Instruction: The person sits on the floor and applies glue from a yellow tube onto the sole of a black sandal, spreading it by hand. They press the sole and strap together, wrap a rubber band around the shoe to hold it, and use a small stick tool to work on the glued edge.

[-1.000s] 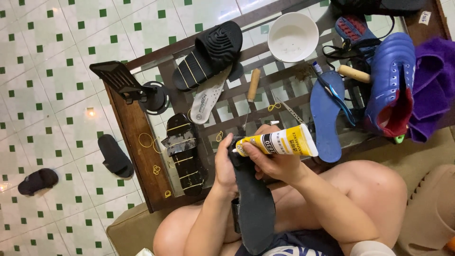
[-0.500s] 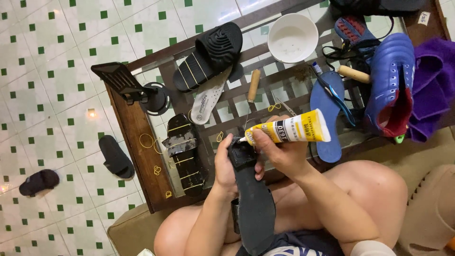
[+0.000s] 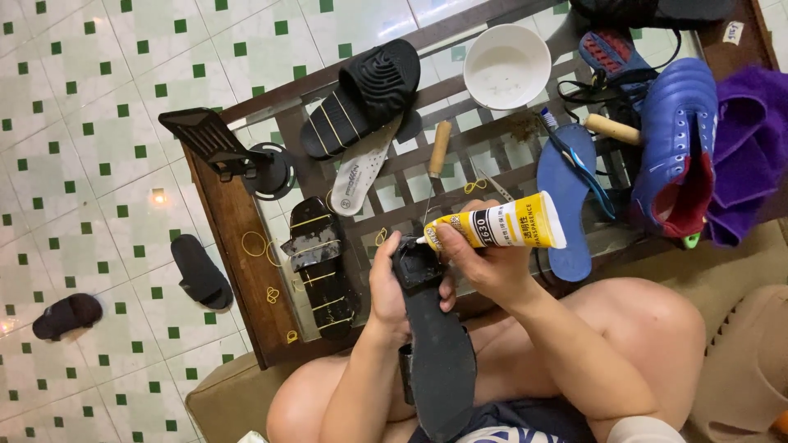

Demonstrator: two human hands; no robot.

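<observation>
Over your lap, your right hand (image 3: 484,267) is clenched around a yellow glue tube (image 3: 497,226), fingers wrapped over the lower part of its body, so the white nozzle points left and touches the top end of the black sole (image 3: 435,328). Holding the tube that low looks like a way to steer the tip while you press. Your left hand (image 3: 390,287) grasps the sole from its left edge near that same top end, thumb side against the rim, which keeps the glued spot steady just under the nozzle. The sole runs from between your two hands down toward your body, its long lower part lying across your thighs and free of either hand, so the working end sits right between the grips and the rest hangs below them.

Just beyond your hands stands the wooden table with a glass top (image 3: 238,238). On it, close to your left hand, lies a black sandal (image 3: 320,267) with a strap, with rubber bands (image 3: 254,244) beside it. Further off are a white insole (image 3: 359,168), another black sandal (image 3: 365,98), a white bowl (image 3: 506,66), a blue flip-flop (image 3: 566,193), a blue shoe (image 3: 677,148) and a purple cloth (image 3: 751,152). Two dark slippers lie on the tiled floor (image 3: 74,123) to the left
</observation>
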